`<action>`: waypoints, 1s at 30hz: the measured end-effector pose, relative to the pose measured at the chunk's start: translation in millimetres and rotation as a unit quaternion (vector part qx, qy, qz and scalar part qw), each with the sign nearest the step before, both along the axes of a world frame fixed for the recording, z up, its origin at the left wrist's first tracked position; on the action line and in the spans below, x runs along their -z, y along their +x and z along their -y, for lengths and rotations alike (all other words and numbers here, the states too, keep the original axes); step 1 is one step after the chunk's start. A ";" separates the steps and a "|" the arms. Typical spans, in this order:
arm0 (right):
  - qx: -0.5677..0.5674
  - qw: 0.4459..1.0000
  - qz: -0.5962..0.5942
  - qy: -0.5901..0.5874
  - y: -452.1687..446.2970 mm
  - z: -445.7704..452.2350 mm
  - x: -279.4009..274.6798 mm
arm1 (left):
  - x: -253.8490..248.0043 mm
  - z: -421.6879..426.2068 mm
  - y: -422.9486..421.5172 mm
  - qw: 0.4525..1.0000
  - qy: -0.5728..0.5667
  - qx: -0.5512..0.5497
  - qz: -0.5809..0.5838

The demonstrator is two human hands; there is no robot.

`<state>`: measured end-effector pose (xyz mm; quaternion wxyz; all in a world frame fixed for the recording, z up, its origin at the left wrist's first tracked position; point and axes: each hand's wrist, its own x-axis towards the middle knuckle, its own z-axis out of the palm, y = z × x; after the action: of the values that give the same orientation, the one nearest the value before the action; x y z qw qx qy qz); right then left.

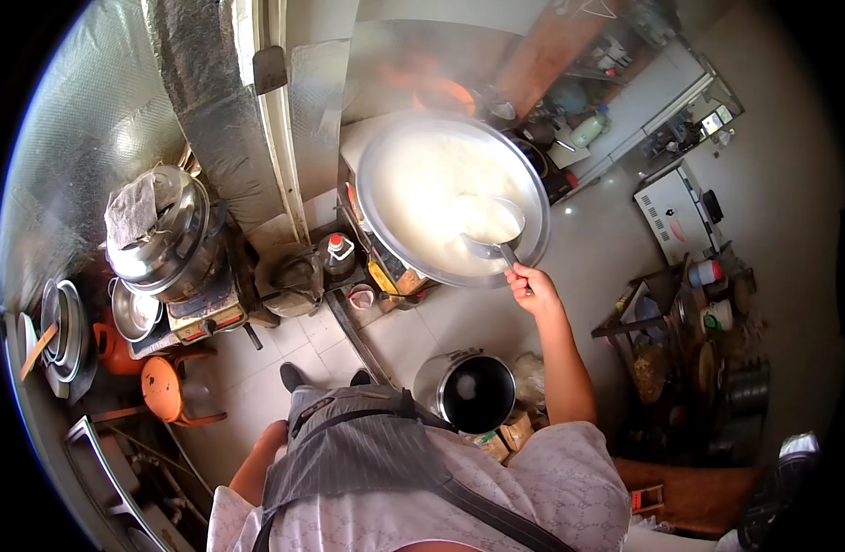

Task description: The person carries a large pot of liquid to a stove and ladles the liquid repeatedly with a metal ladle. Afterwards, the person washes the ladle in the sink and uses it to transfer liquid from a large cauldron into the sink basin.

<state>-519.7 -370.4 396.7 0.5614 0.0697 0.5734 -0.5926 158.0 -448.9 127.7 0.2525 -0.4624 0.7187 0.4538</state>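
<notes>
My right hand (531,287) is closed around the handle of a large metal ladle (492,219). The ladle's round bowl lies in a pale, steaming liquid (422,184), which fills a wide metal basin (375,232). My left forearm (255,465) hangs down beside my grey striped apron (358,460). Its hand is at the apron's edge, with the fingers hidden, so whether it holds anything does not show. Below the basin, a tall metal pot (429,385) with a dark inside stands on the floor.
At left, a lidded steel pot (170,262) with a cloth (131,210) on top sits on a gas stove (202,308). An orange stool (162,390) stands near it. A red-capped jug (338,255) is left of the basin. Cluttered shelves (680,340) and a white box-shaped appliance (671,216) are at right.
</notes>
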 end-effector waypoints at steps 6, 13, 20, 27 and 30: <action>-0.003 0.998 -0.052 -0.023 3.7 -6.6 -29.7 | -6.1 8.0 -8.6 0.999 -0.005 0.037 0.002; 0.001 0.980 -0.199 -0.016 -0.1 0.1 -88.3 | -8.8 11.5 -14.8 0.997 -0.031 0.066 -0.001; 0.022 0.947 -0.320 -0.010 -17.5 12.0 -152.4 | 27.7 13.6 -13.2 0.992 -0.025 0.111 0.047; 0.042 0.900 -0.434 -0.010 -31.0 34.7 -190.3 | 33.2 14.0 -13.0 0.993 -0.030 0.104 0.052; 0.042 0.875 -0.482 -0.008 -28.7 46.6 -195.5 | 38.1 12.9 -11.9 0.993 -0.031 0.097 0.059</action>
<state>-548.4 -417.0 592.2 0.1904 -0.2054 0.7647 -0.5803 146.1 -461.8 89.7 0.3226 -0.4240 0.7576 0.3771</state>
